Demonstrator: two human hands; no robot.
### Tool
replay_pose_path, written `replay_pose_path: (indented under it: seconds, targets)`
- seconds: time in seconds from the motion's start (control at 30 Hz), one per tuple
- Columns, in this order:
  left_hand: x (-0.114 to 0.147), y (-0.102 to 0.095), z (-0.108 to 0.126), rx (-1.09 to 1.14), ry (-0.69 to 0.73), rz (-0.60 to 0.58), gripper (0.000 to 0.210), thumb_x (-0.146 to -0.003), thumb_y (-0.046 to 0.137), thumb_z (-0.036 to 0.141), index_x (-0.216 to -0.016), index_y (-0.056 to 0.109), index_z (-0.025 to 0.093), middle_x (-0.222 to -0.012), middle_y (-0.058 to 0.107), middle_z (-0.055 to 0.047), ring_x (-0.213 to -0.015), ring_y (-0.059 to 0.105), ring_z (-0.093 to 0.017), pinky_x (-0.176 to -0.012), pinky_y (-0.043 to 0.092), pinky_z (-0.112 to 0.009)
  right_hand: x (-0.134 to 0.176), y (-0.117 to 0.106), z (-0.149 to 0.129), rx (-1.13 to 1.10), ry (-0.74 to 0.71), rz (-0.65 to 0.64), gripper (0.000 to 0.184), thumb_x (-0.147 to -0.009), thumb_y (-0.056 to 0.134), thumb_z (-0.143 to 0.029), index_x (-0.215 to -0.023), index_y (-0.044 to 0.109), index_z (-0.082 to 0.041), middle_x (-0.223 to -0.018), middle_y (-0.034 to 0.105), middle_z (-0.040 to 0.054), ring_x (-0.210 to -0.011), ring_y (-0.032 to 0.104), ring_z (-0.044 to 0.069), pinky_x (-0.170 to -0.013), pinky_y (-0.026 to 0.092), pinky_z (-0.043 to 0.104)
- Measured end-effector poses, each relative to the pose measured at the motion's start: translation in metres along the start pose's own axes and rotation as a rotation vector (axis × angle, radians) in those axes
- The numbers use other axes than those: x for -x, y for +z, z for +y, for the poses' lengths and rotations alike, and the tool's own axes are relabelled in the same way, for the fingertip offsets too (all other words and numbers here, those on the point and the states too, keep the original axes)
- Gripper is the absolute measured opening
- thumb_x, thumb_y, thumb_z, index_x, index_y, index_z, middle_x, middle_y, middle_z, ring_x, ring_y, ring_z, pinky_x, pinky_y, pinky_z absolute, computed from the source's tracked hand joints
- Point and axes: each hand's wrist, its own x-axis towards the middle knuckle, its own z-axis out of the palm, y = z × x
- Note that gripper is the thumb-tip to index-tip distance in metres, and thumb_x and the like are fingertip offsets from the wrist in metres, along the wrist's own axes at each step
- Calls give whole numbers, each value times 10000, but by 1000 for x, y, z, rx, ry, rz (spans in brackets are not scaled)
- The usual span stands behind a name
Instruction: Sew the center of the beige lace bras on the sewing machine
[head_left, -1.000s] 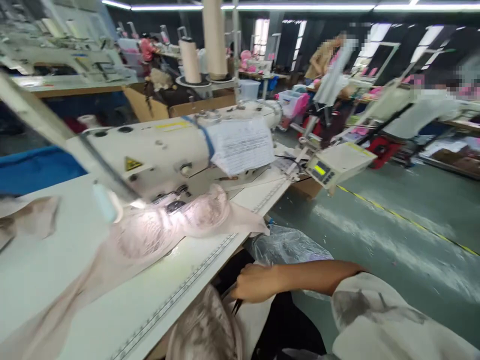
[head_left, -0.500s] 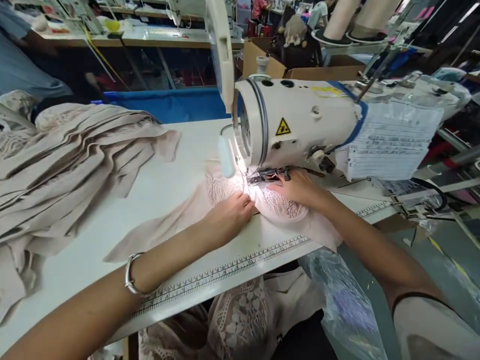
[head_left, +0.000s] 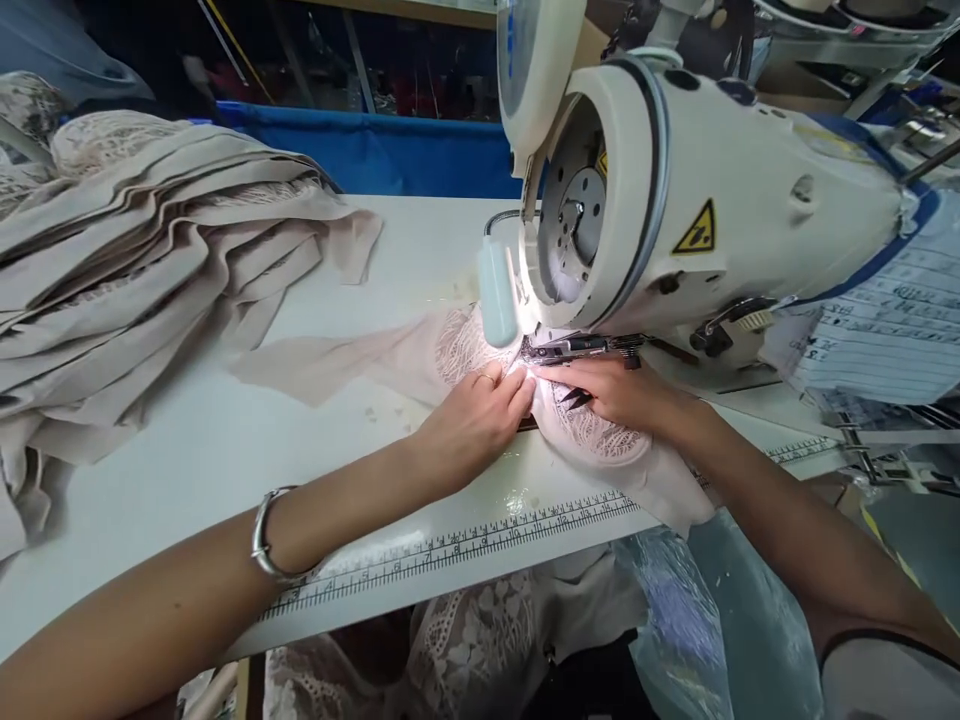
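A pale pink lace bra (head_left: 600, 432) lies under the needle area of a white sewing machine (head_left: 735, 200), lit by a small lamp. My left hand (head_left: 476, 415), wearing a ring and a silver bangle, pinches the fabric at the middle between the cups, just in front of the presser foot (head_left: 562, 348). Across the right cup lies my right hand (head_left: 619, 390), its index finger stretched toward the left fingertips. Dark pointed blades, seemingly thread snips (head_left: 576, 398), poke out from under its curled fingers; their handles are hidden. One thin wing of the bra trails left on the table.
A heap of beige lace garments (head_left: 165, 240) covers the table's left side. A printed ruler (head_left: 450, 550) runs along the front edge. More lace pieces (head_left: 480, 630) hang below it, beside a clear plastic bag (head_left: 682, 610). Handwritten paper (head_left: 892, 330) hangs at the machine's right.
The view has moved closer and tilted down to the machine. My right hand's fingers have shifted toward the left fingertips, and the dark blades now show beneath them. The left hand still pinches the bra.
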Motion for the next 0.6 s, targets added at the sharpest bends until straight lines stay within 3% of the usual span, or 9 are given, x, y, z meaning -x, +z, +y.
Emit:
replay_pose_path:
  seconds: [0.1,0.23,0.4,0.6]
  targets:
    - [2,2,0,-24,-35,0,417,-973,331,18,-1342,525,37,-1233,655,-196,-837,541,-237,-618,350,-349,-3,1,-6,-89,-37,-21,726,-782,404,34,-1426,583,-251,-1293,713,48,-1177,665,210,-1005,546,355]
    - [2,3,-8,-26,-26,-12,387,-990,351,54,-1306,574,61,-1226,674,-173,-867,546,-252,-662,372,-361,-3,2,-10,-97,-36,-8,707,-793,398,23,-1436,568,-214,-1322,698,69,-1200,658,217,-1029,550,368]
    - [0,7,-22,28,-42,25,349,-1005,360,51,-1174,654,136,-1238,689,-135,-904,546,-248,-678,356,-353,-1,7,-11,-71,-50,71,669,-793,391,13,-1393,604,-191,-1249,725,90,-1145,676,230,-996,566,390]
    - [-1,10,-32,88,-45,48,325,-976,407,30,-1101,676,160,-1225,703,-106,-916,526,-250,-666,338,-348,-2,7,-17,44,50,42,658,-788,469,-26,-1398,597,-237,-1167,744,60,-1038,672,228,-858,545,323]
